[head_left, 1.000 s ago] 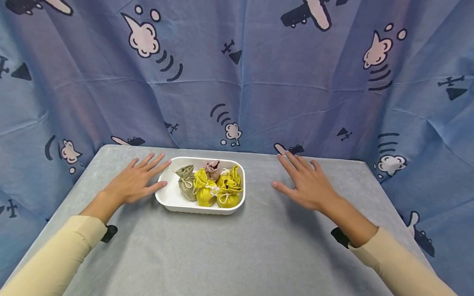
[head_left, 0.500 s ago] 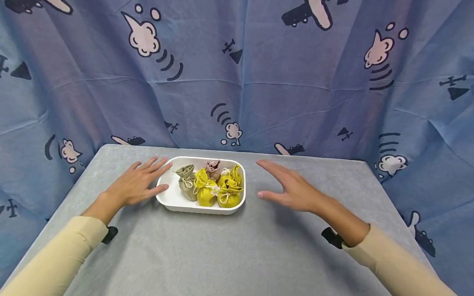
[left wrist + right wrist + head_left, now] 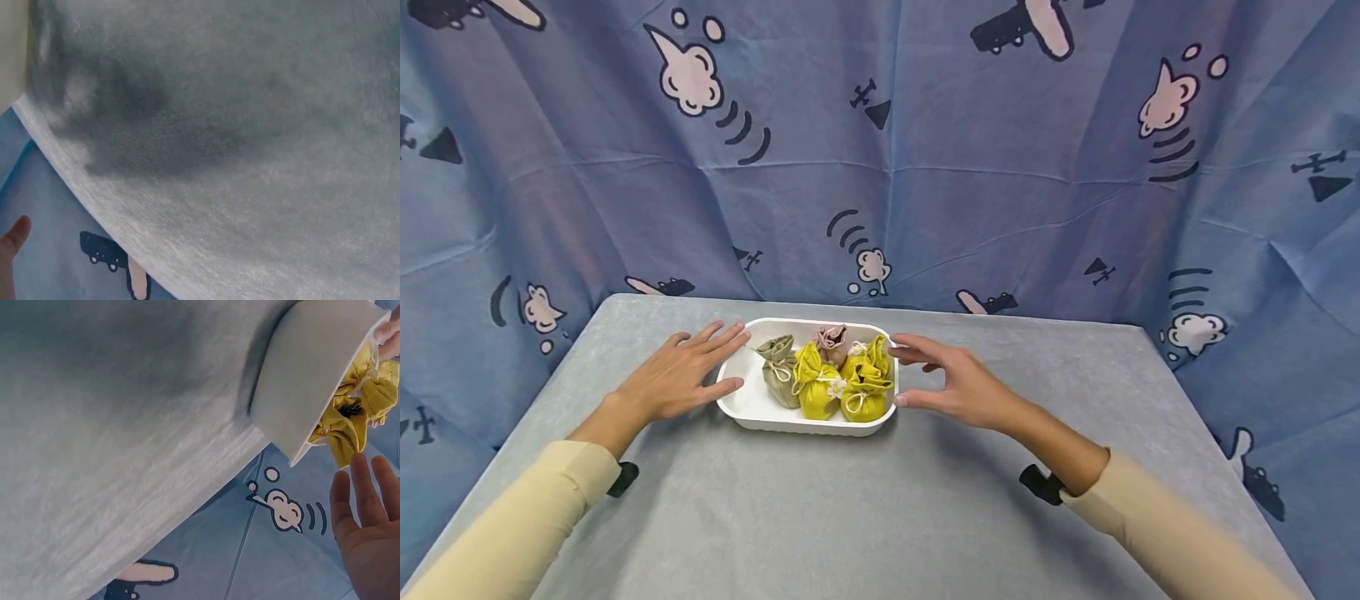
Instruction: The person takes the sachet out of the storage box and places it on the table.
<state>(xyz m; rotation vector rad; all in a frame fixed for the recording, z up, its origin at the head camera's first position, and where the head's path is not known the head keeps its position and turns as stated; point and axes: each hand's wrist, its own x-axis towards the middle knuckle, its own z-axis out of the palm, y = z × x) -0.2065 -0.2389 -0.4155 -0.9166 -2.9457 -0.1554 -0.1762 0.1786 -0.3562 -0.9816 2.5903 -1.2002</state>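
Observation:
A white tray [image 3: 808, 427] with raised sides holds several small drawstring pouches. At its left sits a grey-green pouch [image 3: 780, 379]; a pinkish pouch [image 3: 831, 343] is at the back, and yellow pouches [image 3: 817, 392] fill the middle and right. My left hand [image 3: 681, 375] lies at the tray's left end with fingers spread, fingertips right at the rim. At the right end, my right hand [image 3: 955, 383] has thumb and fingers apart, fingertips by the rim near the yellow pouches. In the right wrist view, its fingers [image 3: 369, 494] extend below the yellow pouches [image 3: 350, 419].
A grey cloth-covered table [image 3: 820, 517] lies under the tray. Behind it hangs a blue curtain [image 3: 970, 167] printed with clouds and planes, close to the table's back edge. Dark wrist bands [image 3: 1042, 483] show at both cuffs.
My right hand has moved left from beyond the tray to its right end, its fingers bending slightly. The left hand has shifted only a little; tray and pouches have hardly moved.

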